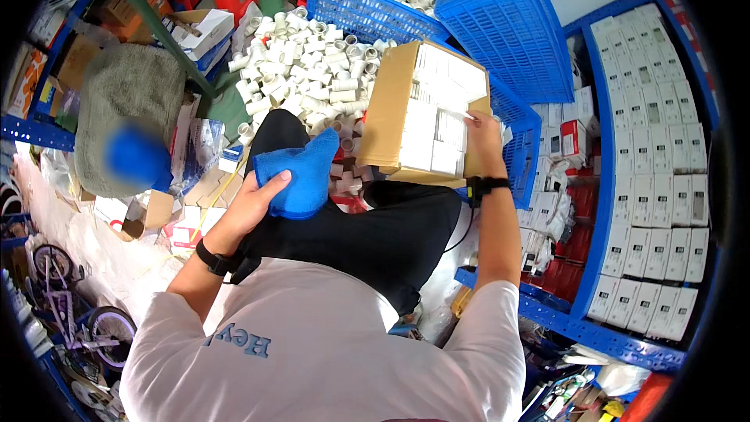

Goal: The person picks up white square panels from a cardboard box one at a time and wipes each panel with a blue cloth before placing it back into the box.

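Observation:
A blue cloth is in my left hand, its thumb pressed on top, above my left thigh. My right hand is at the right edge of an open cardboard box. Rows of flat white items fill the box. The fingertips of my right hand touch or pinch one of these white pieces; which of the two I cannot tell. The box is tilted and rests near my right knee, against a blue plastic crate.
A pile of white plastic pipe fittings lies in front of me, with more in a blue crate. Blue shelving with small white boxes stands at the right. A green post, cartons and a small bicycle are at the left.

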Demonstrator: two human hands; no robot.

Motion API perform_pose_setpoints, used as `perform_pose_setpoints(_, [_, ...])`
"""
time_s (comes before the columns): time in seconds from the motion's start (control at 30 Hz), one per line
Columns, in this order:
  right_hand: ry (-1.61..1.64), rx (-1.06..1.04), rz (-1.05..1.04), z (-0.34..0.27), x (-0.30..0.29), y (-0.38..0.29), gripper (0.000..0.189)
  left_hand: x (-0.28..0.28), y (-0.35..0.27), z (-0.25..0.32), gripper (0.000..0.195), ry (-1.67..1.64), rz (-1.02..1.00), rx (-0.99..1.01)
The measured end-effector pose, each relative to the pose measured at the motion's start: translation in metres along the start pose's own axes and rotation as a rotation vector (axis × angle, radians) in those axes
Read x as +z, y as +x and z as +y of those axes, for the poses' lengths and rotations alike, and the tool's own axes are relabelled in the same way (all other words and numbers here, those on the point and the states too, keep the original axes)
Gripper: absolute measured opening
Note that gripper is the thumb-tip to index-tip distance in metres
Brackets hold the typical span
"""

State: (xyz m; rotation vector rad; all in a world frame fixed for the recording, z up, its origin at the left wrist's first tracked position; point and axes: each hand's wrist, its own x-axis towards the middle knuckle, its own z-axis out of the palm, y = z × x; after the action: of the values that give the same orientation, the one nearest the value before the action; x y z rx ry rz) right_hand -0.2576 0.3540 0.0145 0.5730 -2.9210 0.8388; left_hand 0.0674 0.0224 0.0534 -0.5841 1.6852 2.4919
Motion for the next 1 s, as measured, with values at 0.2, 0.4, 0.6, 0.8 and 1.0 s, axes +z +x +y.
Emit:
perform_pose_setpoints(0.2, [0.042, -0.018, 0.292, -0.018, -0.062, -0.116, 0.016, 0.014, 0.014, -0.021, 0.039, -0.289, -0.011, -0.119])
perform_pose_setpoints(0.4, [0.112, -0.323, 0.441, -0.109, -0.047, -0.207, 0.018, 0.048, 0.024, -0.018, 0.042, -0.252, -0.267, -0.226])
perform_pose_setpoints(0.6, [0.232, -0.485, 0.291, -0.155, -0.024, -0.22, 0.022, 0.079, 0.019, -0.012, 0.04, -0.265, -0.372, -0.086])
perform_pose_setpoints(0.8, [0.251, -0.482, 0.142, -0.174, -0.031, -0.222, 0.047, 0.083, 0.01, -0.015, 0.035, -0.141, -0.346, 0.033])
perform_pose_setpoints(1.0, [0.545, -0.251, 0.124, -0.199, -0.022, -0.223, 0.109, 0.086, 0.003, -0.016, 0.04, 0.143, -0.39, 0.293])
